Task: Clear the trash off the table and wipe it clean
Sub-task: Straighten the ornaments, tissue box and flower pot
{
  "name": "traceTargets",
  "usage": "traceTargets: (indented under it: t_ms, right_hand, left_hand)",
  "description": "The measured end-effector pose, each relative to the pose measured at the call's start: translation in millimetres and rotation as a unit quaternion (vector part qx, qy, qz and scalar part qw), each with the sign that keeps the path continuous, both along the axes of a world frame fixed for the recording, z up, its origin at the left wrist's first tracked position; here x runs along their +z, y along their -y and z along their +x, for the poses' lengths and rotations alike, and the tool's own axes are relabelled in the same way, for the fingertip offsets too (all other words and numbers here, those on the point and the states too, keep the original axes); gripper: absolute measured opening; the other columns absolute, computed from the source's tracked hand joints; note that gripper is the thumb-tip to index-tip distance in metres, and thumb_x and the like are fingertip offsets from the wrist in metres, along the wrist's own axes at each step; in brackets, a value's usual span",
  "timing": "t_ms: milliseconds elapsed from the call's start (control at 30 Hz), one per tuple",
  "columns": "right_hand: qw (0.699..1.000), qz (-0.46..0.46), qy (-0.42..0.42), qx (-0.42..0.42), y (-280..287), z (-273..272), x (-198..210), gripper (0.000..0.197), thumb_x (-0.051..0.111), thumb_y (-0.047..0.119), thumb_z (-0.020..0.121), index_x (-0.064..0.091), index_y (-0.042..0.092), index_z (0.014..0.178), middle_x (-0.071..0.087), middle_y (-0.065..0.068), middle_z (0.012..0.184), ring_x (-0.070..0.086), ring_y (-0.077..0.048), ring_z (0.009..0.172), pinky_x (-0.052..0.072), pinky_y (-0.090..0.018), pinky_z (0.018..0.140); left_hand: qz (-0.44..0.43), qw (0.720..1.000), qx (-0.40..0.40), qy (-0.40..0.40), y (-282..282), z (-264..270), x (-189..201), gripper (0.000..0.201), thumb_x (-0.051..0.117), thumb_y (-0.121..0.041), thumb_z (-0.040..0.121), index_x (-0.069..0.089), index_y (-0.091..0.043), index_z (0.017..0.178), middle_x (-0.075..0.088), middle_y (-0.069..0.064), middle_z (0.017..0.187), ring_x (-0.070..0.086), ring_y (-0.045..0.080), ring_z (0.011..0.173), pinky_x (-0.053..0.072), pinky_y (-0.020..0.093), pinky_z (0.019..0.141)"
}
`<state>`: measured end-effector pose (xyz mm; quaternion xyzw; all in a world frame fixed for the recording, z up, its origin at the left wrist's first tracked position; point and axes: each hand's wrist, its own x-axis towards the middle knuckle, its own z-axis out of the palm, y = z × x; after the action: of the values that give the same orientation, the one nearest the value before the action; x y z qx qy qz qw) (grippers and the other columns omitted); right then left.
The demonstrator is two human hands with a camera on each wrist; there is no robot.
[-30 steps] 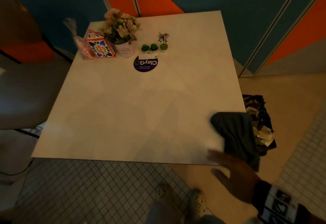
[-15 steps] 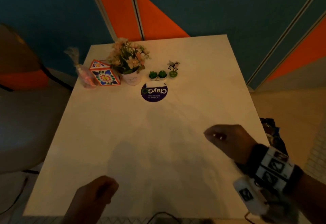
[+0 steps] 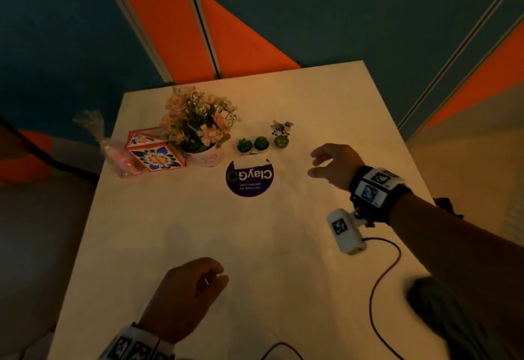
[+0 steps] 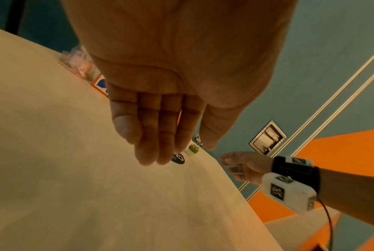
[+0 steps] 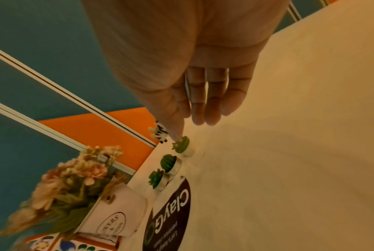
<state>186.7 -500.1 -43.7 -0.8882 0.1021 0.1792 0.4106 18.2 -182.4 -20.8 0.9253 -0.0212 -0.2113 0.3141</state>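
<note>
**Both hands empty over table**

Hovering above the pale square table (image 3: 198, 232): right hand (image 3: 334, 167) near the far side, fingers loose and apart, holding nothing, just beside the three small green cactus candles (image 5: 171, 163) and the tiny zebra figurine (image 5: 160, 132). Left hand (image 3: 187, 288) at the near edge, fingers relaxed and together, empty. Dark grey cloth (image 3: 431, 300) lies blurred at the near right corner. Round purple "ClayG" sticker (image 3: 249, 177) sits mid-table by the white pot of pink flowers (image 3: 198, 130).
</note>
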Motion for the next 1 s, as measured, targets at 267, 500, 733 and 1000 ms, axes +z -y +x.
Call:
traceTargets:
  t_ms: [267, 500, 733, 1000]
  right_hand:
    - [0.998, 0.005, -0.041, -0.036, -29.0, 59.6, -26.3, 0.068, 0.08, 0.02, 0.074, 0.048, 0.016, 0.133, 0.054, -0.003, 0.13, 0.055, -0.024, 0.115, 0.04, -0.024, 0.081]
    - [0.999, -0.008, -0.04, -0.036, -35.6, 83.3, -39.8, 0.064, 0.081, 0.023, 0.072, 0.052, 0.019, 0.129, 0.05, -0.005, 0.131, 0.052, -0.026, 0.116, 0.04, -0.027, 0.082]
    - [0.999, -0.014, -0.027, -0.035, -45.0, 96.5, -51.2, 0.044, 0.081, 0.026, 0.072, 0.053, 0.023, 0.105, 0.051, -0.008, 0.127, 0.048, -0.024, 0.099, 0.036, -0.026, 0.079]
    - [0.999, -0.013, -0.021, -0.039, -45.6, 104.7, -53.3, 0.039, 0.081, 0.027, 0.072, 0.048, 0.023, 0.093, 0.053, -0.006, 0.127, 0.051, -0.027, 0.117, 0.034, -0.026, 0.08]
  left_hand:
    - [-0.009, 1.0, 0.01, 0.013, 28.0, 23.3, -12.1, 0.013, 0.056, -0.054, 0.073, 0.058, -0.042, 0.079, 0.061, -0.025, 0.084, 0.058, 0.004, 0.068, 0.044, 0.011, 0.059]
    - [0.035, 0.997, 0.041, 0.059, 60.1, 81.0, -19.1, 0.029, 0.068, -0.03, 0.084, 0.062, -0.023, 0.111, 0.059, -0.012, 0.097, 0.056, 0.002, 0.065, 0.045, 0.021, 0.07]
    - [0.058, 0.987, 0.056, 0.141, 100.2, 178.2, -33.5, 0.049, 0.066, -0.021, 0.085, 0.05, -0.017, 0.132, 0.051, 0.0, 0.136, 0.051, 0.019, 0.122, 0.042, 0.028, 0.099]
    - [0.135, 0.988, -0.031, 0.062, 121.8, 256.4, -60.3, 0.066, 0.058, -0.015, 0.091, 0.025, -0.016, 0.148, 0.018, 0.0, 0.157, 0.033, 0.026, 0.138, 0.034, 0.037, 0.11]
